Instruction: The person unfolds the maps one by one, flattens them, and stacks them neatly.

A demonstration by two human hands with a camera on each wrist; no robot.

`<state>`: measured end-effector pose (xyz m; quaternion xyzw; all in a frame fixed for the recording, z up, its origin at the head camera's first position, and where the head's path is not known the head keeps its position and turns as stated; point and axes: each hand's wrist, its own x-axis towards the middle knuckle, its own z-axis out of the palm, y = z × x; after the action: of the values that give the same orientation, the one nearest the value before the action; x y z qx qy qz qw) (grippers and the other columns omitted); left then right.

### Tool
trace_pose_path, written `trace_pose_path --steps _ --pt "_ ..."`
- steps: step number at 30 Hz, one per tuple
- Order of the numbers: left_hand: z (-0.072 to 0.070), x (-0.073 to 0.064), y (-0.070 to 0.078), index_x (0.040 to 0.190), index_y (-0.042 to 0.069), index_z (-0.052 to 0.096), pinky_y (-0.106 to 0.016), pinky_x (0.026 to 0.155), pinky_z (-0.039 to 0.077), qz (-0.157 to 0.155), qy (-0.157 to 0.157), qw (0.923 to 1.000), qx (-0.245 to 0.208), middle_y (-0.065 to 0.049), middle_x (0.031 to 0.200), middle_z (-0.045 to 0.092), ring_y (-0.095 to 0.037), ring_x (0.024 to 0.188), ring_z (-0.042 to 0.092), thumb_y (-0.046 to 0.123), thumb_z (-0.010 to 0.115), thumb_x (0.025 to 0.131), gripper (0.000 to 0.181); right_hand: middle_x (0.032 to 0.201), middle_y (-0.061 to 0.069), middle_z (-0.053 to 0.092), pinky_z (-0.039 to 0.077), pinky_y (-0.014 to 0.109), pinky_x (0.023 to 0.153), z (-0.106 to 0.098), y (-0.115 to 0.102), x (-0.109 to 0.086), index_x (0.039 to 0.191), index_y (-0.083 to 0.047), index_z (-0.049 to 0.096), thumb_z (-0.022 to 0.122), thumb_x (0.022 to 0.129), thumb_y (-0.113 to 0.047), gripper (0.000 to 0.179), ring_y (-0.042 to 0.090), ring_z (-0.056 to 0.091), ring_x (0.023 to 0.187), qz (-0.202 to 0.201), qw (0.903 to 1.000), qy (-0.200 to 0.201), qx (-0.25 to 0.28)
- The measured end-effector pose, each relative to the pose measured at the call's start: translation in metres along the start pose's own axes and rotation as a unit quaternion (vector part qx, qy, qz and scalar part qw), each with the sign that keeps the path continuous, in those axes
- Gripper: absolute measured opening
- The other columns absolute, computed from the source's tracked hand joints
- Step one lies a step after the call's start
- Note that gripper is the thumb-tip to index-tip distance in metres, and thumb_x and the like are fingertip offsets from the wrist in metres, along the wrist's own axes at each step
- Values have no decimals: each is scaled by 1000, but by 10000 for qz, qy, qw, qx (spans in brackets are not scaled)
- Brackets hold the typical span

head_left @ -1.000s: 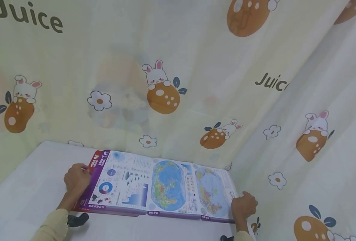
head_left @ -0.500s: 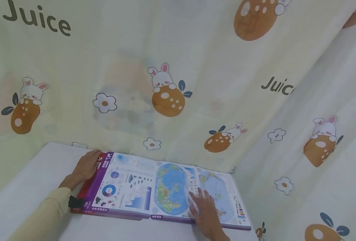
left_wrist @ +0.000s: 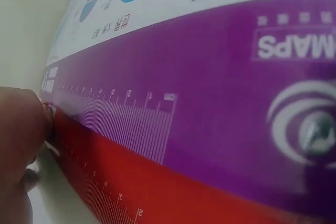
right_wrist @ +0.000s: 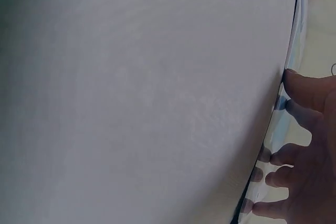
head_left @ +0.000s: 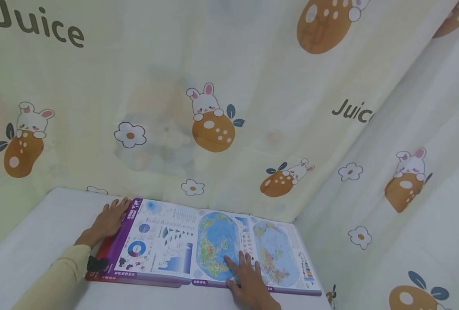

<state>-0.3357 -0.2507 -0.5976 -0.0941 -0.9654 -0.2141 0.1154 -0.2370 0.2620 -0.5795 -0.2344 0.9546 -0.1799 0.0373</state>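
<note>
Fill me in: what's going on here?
A person is handling a glossy, purple-edged fold-out world map, open on a white table with a red-edged printed sheet under its left side. The left hand rests at the left edge; the right hand lies spread across the near edge.

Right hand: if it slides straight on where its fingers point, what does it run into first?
Probably the curtain, beyond the far edge of the open map booklet. The right hand would cross only printed pages before that, though any gap there is hard to judge.

Purple-edged map [head_left: 215, 241] — unfolded flat
</note>
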Motion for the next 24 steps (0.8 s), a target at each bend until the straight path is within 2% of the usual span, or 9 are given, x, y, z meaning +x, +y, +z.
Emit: trace_pose_path --steps 9,18,24 --pt "-1 -12 7 158 -13 43 -77 122 31 -91 -107 9999 -28 -39 161 45 -63 149 38 6 56 105 58 166 45 34 20 93 112 2 4 -1 166 -18 46 63 107 -38 65 73 32 151 -262 9996 89 -57" --pt "-4 -25 13 161 -11 39 -78 123 23 -267 -155 9992 -258 -40 161 43 -64 151 33 6 54 107 58 165 44 37 24 91 114 -1 -2 1 165 -19 47 62 106 -40 65 70 35 151 -161 9997 71 -165" --pt "-6 -32 15 162 -10 37 -78 124 21 -257 -171 9987 -417 -41 162 41 -64 152 30 8 51 108 58 163 44 40 25 92 111 4 3 1 164 -20 50 66 103 -38 65 71 38 148 -230 9990 358 -141"
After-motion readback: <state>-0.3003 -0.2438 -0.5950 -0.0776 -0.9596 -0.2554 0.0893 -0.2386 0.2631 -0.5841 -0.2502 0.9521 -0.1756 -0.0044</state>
